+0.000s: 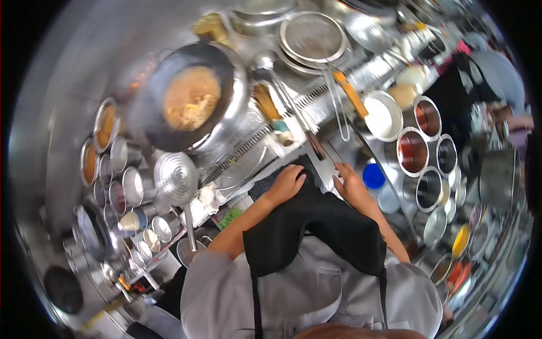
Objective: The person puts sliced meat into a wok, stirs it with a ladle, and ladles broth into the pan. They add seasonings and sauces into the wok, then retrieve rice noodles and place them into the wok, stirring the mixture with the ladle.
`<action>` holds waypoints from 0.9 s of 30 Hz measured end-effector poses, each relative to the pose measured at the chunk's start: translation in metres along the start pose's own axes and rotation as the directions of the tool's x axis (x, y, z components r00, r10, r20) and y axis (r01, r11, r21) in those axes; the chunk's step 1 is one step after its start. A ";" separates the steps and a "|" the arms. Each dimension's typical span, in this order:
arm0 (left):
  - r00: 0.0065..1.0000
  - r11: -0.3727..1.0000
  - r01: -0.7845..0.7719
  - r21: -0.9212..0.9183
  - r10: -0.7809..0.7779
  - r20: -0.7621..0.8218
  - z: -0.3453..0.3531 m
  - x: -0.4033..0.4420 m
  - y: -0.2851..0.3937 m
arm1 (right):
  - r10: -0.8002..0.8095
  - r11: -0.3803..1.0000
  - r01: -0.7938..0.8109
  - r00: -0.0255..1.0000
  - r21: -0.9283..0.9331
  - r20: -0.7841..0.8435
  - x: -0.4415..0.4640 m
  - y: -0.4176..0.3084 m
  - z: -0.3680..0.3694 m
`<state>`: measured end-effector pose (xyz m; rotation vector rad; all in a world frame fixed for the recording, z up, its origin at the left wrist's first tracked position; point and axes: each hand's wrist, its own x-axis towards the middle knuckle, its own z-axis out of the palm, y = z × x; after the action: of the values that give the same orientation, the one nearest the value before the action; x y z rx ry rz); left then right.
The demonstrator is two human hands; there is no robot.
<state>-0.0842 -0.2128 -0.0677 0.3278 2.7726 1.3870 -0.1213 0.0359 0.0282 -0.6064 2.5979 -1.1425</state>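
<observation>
In front of my black apron (310,212), my left hand (287,185) is held low with its fingers loosely apart and nothing visible in it. A short way to the right is my right hand (353,185), its thumb and fingers apart, also holding nothing I can see. Just beyond the two hands lies a ladle (291,101), its dark wooden handle end pointing toward me. Ahead on the left, a black wok (155,113) sits on the range. Brownish liquid with pale, lumpy food (192,101) fills its bottom.
A perforated skimmer (176,178) lies left, near several metal seasoning pots (135,186). Round mesh strainers (313,37) rest at the back. Right of my hand stand a white-filled pot (383,116), red-sauce containers (412,151) and a blue-lidded container (374,176). Another person (497,73) is at far right.
</observation>
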 end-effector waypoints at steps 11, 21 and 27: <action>1.000 0.998 0.001 0.061 -0.002 0.002 0.180 0.085 -0.150 | 0.607 0.795 -0.581 0.752 0.175 -0.259 -0.175 -0.022 0.029; 0.933 0.819 0.187 0.543 -0.322 0.164 0.181 0.103 -0.141 | 0.804 0.578 -0.759 0.468 0.299 -0.367 -0.277 -0.063 0.070; 0.649 0.706 0.306 0.639 -0.646 0.402 0.209 0.160 -0.191 | 0.832 0.513 -0.804 0.380 0.300 -0.404 -0.333 -0.065 0.099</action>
<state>-0.2505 -0.1270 -0.3343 -0.0223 2.3316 0.2823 0.2285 0.0860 0.0271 1.1164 2.5936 -1.0352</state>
